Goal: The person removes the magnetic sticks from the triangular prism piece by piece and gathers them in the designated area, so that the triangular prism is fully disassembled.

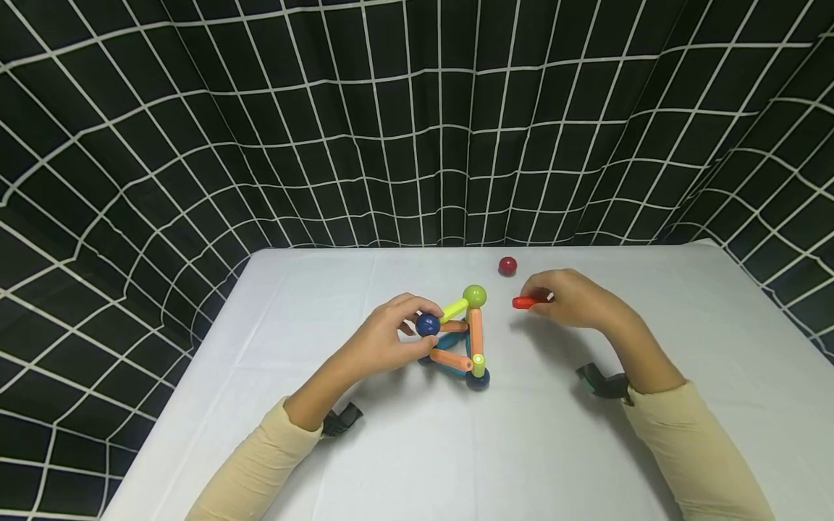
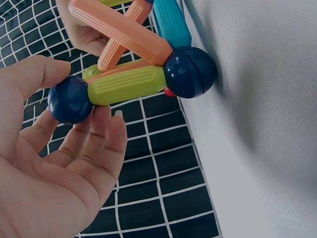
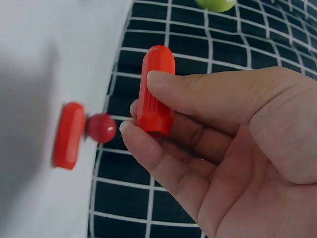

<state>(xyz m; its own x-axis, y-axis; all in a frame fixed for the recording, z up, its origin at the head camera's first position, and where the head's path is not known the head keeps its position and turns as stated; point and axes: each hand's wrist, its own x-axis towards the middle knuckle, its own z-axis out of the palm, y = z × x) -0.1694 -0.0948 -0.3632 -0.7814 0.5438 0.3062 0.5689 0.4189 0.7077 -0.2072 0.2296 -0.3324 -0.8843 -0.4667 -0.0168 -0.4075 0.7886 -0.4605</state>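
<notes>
A frame of coloured building rods and balls stands on the table, its orange rod point(image 1: 476, 333) upright and a green ball point(image 1: 475, 295) on top. My left hand point(image 1: 389, 336) grips a dark blue ball point(image 2: 70, 100) at its upper left corner, thumb on one side and fingers beneath. From that ball a lime rod point(image 2: 129, 85) runs to another blue ball point(image 2: 190, 72). To the right of the frame, my right hand point(image 1: 565, 298) pinches a red rod point(image 3: 157, 91) between thumb and fingers, above the table and apart from the frame.
A red ball point(image 1: 507, 266) lies near the table's back edge. Beside it in the right wrist view is a second red rod point(image 3: 69, 136). White cloth covers the table point(image 1: 391, 463), and a black gridded curtain point(image 1: 417, 130) hangs behind.
</notes>
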